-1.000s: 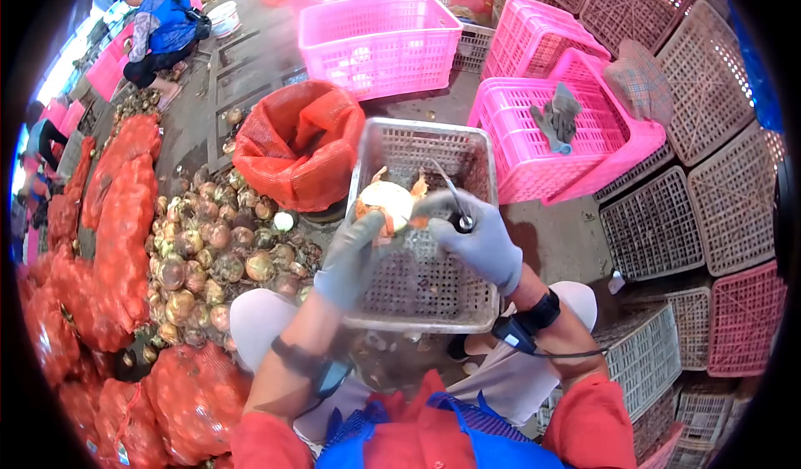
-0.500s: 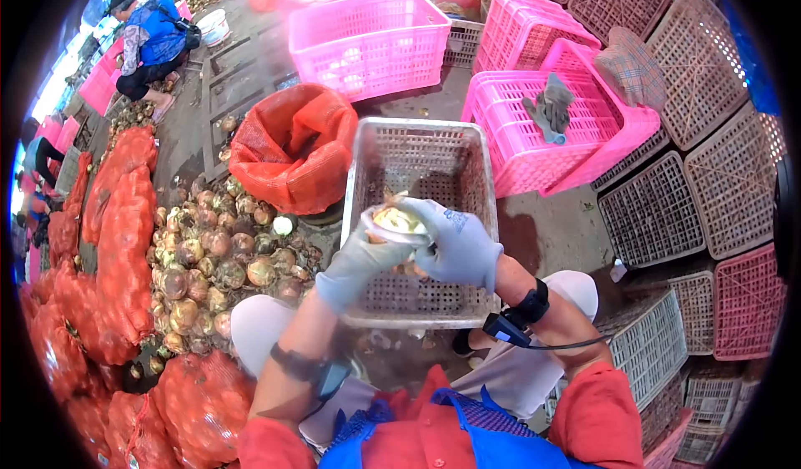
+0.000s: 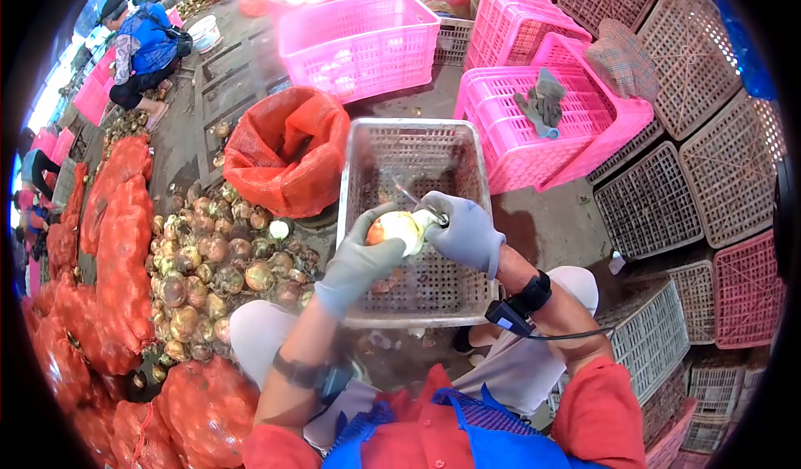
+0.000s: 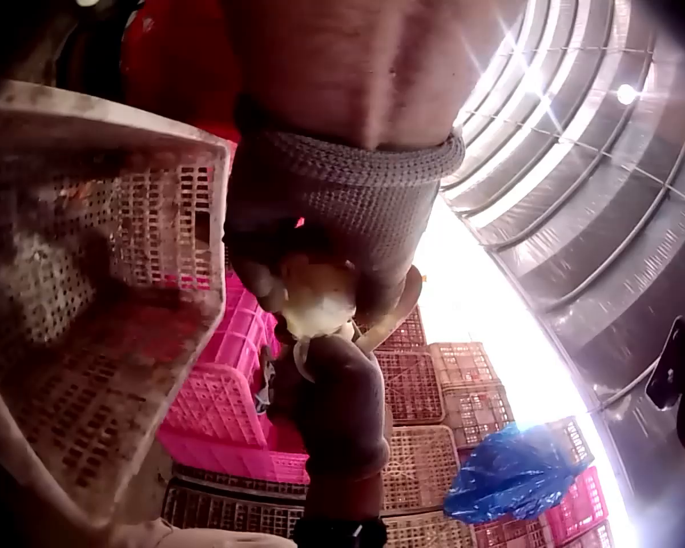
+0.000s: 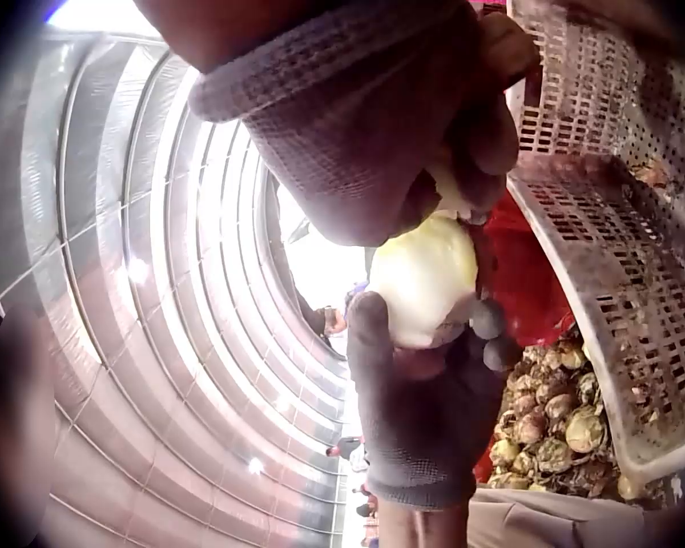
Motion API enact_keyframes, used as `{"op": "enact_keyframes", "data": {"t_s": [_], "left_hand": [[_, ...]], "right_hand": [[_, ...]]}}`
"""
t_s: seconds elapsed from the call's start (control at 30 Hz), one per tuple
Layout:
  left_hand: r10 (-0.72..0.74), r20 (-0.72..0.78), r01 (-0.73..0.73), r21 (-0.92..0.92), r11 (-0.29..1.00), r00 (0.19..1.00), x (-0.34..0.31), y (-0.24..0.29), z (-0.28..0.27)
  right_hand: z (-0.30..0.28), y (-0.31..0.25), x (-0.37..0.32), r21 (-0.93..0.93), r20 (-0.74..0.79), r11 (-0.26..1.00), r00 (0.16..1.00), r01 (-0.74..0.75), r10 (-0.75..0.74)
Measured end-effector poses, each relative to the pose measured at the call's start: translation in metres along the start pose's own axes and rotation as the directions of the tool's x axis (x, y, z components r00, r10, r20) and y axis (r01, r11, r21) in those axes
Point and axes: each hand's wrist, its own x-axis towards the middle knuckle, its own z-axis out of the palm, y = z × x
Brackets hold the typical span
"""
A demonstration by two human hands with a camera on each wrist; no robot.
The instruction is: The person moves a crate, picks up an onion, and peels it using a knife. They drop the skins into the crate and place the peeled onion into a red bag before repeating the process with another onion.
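Centrally in the head view, a pale, partly peeled onion (image 3: 407, 234) with an orange-brown patch on its left side is held above the gray crate (image 3: 450, 289). The gloved left hand (image 3: 357, 260) reaches up from the lower left, its thumb and fingers curved round the onion. From the lower right comes the gloved right hand (image 3: 469, 234), wrist bent inward and knuckles up, fingers curled round a thin metal tool (image 3: 406, 192) at the onion's right side. The tool's handle is mostly covered by those fingers, and its slender end, pointing to the upper left, is blurred. In the left wrist view both hands are in deep shadow and cover much of the onion; in the right wrist view its white face shows clearly, yet the tool cannot be made out.

Left of the crate lie a heap of unpeeled onions (image 3: 225, 256) and, above it, an open red mesh bag (image 3: 267, 173). Pink crates (image 3: 359, 52) fill the top and upper right. At the far left, people and filled sacks are partly cut off by the dark round border.
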Motion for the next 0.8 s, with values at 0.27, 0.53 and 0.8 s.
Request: {"op": "enact_keyframes", "data": {"t_s": [0.27,0.53,0.8], "left_hand": [[0.072,0.028,-0.044,-0.557,0.829,0.997,-0.004,0.008,-0.003],[0.035,0.058,-0.017,-0.277,0.961,0.998,-0.001,-0.011,0.003],[0.017,0.230,0.052,-0.291,0.955,0.973,-0.013,-0.002,-0.003]], "right_hand": [[-0.025,0.041,0.019,0.451,0.035,0.882,0.990,-0.135,0.133],[0.006,-0.022,-0.001,0.545,0.169,0.831,0.985,-0.117,0.028],[0.002,-0.019,0.006,0.689,0.254,0.714,0.964,-0.127,-0.074]]}}
